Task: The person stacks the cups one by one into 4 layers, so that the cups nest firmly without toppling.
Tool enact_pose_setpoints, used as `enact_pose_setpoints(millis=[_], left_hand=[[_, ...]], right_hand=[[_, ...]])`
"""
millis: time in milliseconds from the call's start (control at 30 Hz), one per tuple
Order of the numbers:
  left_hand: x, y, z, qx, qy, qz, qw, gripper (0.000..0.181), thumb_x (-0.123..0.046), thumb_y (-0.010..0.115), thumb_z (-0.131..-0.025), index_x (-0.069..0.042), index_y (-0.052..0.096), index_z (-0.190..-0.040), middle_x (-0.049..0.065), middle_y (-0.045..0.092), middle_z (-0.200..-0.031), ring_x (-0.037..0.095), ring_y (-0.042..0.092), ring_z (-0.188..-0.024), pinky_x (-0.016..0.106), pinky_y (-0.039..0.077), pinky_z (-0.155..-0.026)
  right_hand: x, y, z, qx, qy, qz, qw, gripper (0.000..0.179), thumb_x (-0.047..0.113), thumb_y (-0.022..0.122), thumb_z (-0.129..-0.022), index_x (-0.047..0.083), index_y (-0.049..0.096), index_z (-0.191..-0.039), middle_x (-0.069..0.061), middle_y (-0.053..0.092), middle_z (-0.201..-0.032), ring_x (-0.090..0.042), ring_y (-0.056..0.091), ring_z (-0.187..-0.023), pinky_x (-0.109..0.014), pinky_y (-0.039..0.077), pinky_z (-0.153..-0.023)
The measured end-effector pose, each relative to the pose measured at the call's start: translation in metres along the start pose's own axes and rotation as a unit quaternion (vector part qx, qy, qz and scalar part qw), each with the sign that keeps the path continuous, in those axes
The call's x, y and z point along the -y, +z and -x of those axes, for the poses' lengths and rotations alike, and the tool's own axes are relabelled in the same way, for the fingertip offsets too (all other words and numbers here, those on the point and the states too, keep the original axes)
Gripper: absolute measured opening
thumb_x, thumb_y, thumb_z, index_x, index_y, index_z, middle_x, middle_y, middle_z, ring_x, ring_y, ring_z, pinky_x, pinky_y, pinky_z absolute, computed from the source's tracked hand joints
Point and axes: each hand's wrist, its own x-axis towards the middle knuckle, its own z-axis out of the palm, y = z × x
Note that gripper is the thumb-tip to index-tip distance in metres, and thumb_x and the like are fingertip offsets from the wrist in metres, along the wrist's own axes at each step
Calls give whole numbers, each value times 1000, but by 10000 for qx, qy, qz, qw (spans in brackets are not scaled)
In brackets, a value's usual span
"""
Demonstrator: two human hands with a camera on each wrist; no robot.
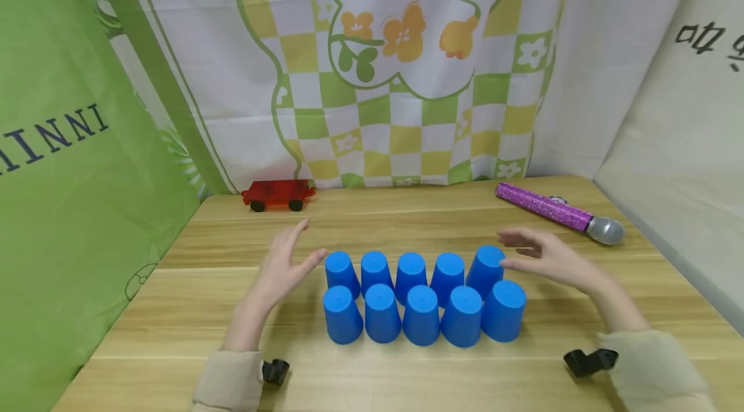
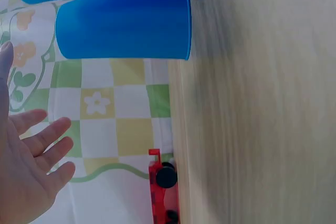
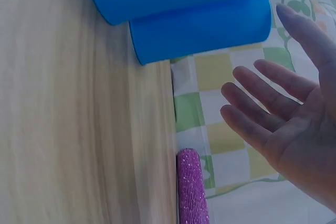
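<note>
Two rows of upside-down blue cups stand close together on the wooden table, the front row with a cup [image 1: 421,316] at its middle and the back row behind it. My left hand [image 1: 283,267] hovers left of the rows, fingers spread, its thumb close to the back row's leftmost cup [image 1: 341,275]. On the other side, my right hand [image 1: 543,257] reaches in with extended, slightly bent fingers, its thumb tip by the back row's rightmost cup [image 1: 485,271]; whether it touches cannot be told. Both wrist views show an empty palm, with the left hand [image 2: 34,166] and right hand [image 3: 286,114] beside blue cups.
A red toy car [image 1: 279,194] sits at the table's back left. A glittery purple microphone [image 1: 546,208] with a silver head lies at the back right. Behind the wooden table [image 1: 372,380] hangs a checkered curtain [image 1: 401,108], with green cloth [image 1: 75,218] on the left.
</note>
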Motion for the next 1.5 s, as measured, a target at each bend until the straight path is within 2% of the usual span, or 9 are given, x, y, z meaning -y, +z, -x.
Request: enact_pose_setpoints(millis=[200, 400, 500, 733, 1033, 1500], left_hand=[[-3, 9, -1, 231, -8, 326, 9992, 65, -52, 57, -88, -15, 44, -140, 11, 45, -142, 35, 39, -132, 64, 35, -102], [-4, 18, -2, 569, -103, 916, 9941, 68, -51, 60, -87, -13, 42, -140, 9, 48, -141, 30, 43, -132, 55, 36, -106], [-5, 21, -3, 698, -155, 1072, 9917, 68, -51, 63, -85, -13, 44, -138, 8, 50, -139, 27, 46, -130, 50, 37, -108], [-5, 22, -2, 767, -62, 1211, 9896, 59, -42, 70, -82, -10, 53, -130, 10, 57, -130, 25, 53, -123, 46, 41, -106], [-5, 24, -1, 918, 72, 1655, 9819, 55, -33, 72, -82, -7, 54, -127, 15, 58, -129, 30, 57, -117, 49, 45, -100], [-5, 26, -1, 907, -281, 1702, 9808, 52, -34, 75, -79, -9, 57, -121, 9, 63, -118, 26, 61, -110, 46, 49, -96]], right_hand=[[-1, 8, -3, 3, -41, 25, 10000, 49, 20, 65, -89, -3, 49, -129, -23, 56, -127, -41, 54, -116, -52, 45, -96], [-2, 15, -5, 101, -12, -45, 9999, 50, 21, 66, -88, -4, 49, -129, -23, 56, -126, -41, 54, -115, -53, 46, -95], [-2, 17, -6, 108, 9, -80, 9999, 51, 21, 66, -88, -5, 49, -129, -22, 56, -126, -41, 54, -116, -54, 45, -96], [1, 18, -6, 63, -59, 13, 10000, 46, 21, 67, -87, -1, 54, -125, -19, 61, -121, -38, 57, -111, -54, 47, -94], [0, 18, -7, 84, -106, -4, 9999, 47, 19, 69, -85, -2, 54, -124, -19, 61, -119, -38, 57, -112, -53, 48, -93], [1, 18, -6, -12, -34, -4, 10000, 46, 19, 71, -84, -1, 55, -122, -17, 63, -116, -35, 59, -109, -46, 51, -91]])
